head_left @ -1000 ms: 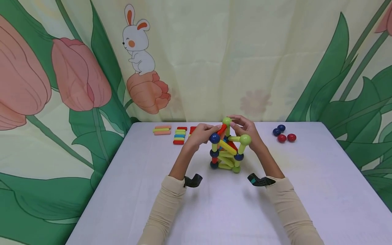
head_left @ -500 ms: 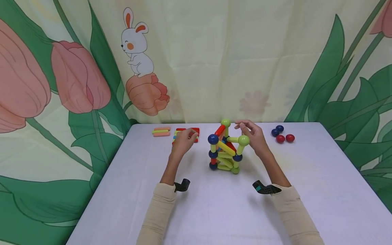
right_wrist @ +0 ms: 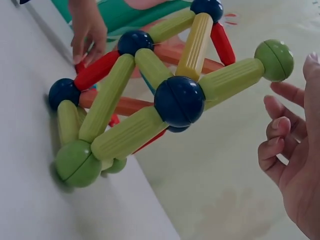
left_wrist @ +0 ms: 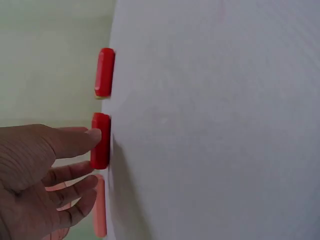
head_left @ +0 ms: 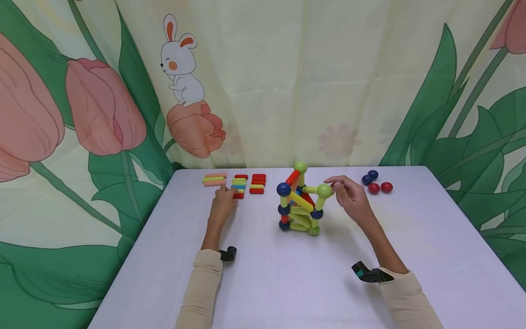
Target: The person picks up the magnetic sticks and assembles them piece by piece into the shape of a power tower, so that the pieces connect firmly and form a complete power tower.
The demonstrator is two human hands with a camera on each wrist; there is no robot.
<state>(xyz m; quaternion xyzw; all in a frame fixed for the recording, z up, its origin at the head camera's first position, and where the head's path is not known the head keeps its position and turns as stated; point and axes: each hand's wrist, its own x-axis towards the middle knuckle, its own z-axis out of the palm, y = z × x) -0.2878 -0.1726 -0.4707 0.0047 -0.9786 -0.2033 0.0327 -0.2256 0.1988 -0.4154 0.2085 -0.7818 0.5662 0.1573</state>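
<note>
My left hand (head_left: 223, 205) is at the near end of the middle column of coloured sticks. In the left wrist view, its thumb and forefinger pinch a red magnetic stick (left_wrist: 101, 141); the forefinger's tip is hidden behind it. A frame of sticks and balls (head_left: 302, 210) stands upright mid-table, in green, blue, red, yellow and orange. Beside its upper right green ball (right_wrist: 274, 60) hovers my right hand (head_left: 349, 196), fingers loosely bent and holding nothing. A narrow gap separates that ball from the fingers in the right wrist view.
Left of the middle column lie orange and green sticks (head_left: 215, 176); to its right is a column of mostly red sticks (head_left: 259, 177). Two blue balls (head_left: 367, 179) and two red balls (head_left: 386, 187) sit at the back right. A printed curtain (head_left: 267, 91) hangs behind the white table (head_left: 263, 274).
My left hand has left the frame's top and moved left to the middle stick column, pinching a red stick there. My right hand has drawn back rightward from the top, beside the upper right green ball.
</note>
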